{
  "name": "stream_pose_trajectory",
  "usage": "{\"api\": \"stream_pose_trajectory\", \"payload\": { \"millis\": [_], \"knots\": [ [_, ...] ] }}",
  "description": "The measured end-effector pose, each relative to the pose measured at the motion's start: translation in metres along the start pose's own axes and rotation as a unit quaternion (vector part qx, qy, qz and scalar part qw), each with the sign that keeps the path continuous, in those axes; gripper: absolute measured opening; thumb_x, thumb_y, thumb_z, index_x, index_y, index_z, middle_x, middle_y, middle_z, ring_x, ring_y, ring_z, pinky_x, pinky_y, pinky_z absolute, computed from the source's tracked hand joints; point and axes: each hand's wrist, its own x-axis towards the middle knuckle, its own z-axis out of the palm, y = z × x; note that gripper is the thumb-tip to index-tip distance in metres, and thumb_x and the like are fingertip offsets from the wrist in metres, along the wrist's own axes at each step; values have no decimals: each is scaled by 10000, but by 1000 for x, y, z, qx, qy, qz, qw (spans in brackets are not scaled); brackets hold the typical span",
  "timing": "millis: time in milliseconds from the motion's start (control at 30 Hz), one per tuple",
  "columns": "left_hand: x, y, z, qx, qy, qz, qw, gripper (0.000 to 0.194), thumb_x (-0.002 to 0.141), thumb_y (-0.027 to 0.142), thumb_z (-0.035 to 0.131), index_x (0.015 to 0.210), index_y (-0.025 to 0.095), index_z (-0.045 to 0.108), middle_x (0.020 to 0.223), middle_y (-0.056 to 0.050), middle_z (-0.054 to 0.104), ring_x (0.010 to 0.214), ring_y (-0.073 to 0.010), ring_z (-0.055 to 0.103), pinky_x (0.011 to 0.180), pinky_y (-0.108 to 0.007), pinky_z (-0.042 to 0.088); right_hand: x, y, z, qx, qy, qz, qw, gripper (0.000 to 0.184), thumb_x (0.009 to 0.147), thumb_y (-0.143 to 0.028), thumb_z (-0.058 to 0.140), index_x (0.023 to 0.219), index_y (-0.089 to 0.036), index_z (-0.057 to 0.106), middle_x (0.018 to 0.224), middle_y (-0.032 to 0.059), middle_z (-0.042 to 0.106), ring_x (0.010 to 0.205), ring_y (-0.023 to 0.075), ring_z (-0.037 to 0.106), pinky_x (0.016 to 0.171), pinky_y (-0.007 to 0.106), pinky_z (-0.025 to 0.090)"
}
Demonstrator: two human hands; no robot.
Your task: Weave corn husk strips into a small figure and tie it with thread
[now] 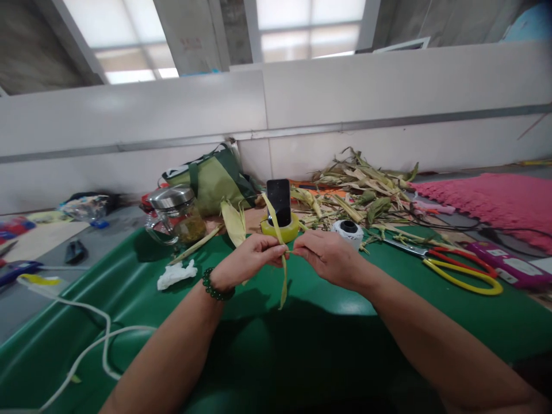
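Note:
My left hand (254, 256), with a green bead bracelet (218, 286) at the wrist, pinches a pale green strip of corn husk (275, 215). The strip sticks up above the fingers and its lower end hangs below them. Close on the right, my right hand (330, 256) is closed in a pinch; a thin strand seems to run between the two hands, too fine to name. Just behind the hands, a black phone (279, 201) leans upright at a yellow tape roll (291, 228). Another husk piece (233, 223) stands left of it.
A green mat (345, 351) covers the table. Around it are a glass jug (175, 215), crumpled tissue (176, 275), a green bag (219, 181), a heap of husks (366, 181), a white spool (348, 230), scissors (457, 267), a purple box (509, 264) and a white cable (106, 330).

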Motion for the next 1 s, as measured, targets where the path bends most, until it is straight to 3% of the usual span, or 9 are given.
{"api": "stream_pose_trajectory", "payload": {
  "millis": [233, 400, 567, 733, 867, 1000],
  "knots": [
    [-1, 0, 4, -58, 18, 23, 998, 510, 750, 641, 562, 681, 153, 694, 710, -61, 673, 672, -148, 608, 689, -268, 512, 1, 0, 2, 14, -19, 25, 999, 182, 922, -170, 455, 787, -173, 576, 707, 28, 617, 647, 130, 558, 599, 230, 401],
    [0, 1, 4, 8, 22, 18, 1000, 398, 670, 546, 704, 672, 148, 686, 665, -41, 663, 655, -153, 609, 669, -263, 518, 1, 0, 1, 32, -15, 15, 999, 175, 918, -182, 468, 804, -169, 599, 711, 30, 624, 654, 130, 556, 605, 228, 397],
    [1, -1, 3, 6, 7, 16, 1000, 393, 682, 540, 691, 660, 148, 663, 639, -25, 635, 654, -147, 600, 689, -271, 521, 1, 2, 1, 19, -33, 11, 999, 234, 944, -216, 438, 794, -154, 606, 705, 42, 620, 650, 132, 549, 602, 230, 389],
    [-1, -1, 2, -8, 12, 17, 1000, 359, 715, 509, 668, 704, 151, 687, 736, -52, 666, 743, -175, 617, 748, -290, 517, 1, 10, 1, 27, -50, 58, 997, 240, 943, -252, 444, 837, -167, 642, 736, 36, 651, 667, 134, 566, 625, 238, 399],
    [-2, -1, 4, -39, -9, 20, 999, 255, 736, 410, 638, 762, 166, 707, 833, -56, 688, 801, -185, 616, 784, -302, 509, 2, 8, 1, 82, -13, 96, 992, 286, 949, -267, 418, 843, -160, 662, 799, 57, 656, 741, 141, 590, 674, 251, 432],
    [0, -2, 9, 68, -23, 45, 996, 181, 735, 307, 610, 667, 160, 689, 691, -32, 649, 694, -163, 568, 699, -268, 476, 6, -1, 6, 177, 20, 135, 975, 195, 868, -315, 545, 827, -161, 656, 718, 30, 626, 650, 122, 559, 584, 233, 423]
  ]
}}
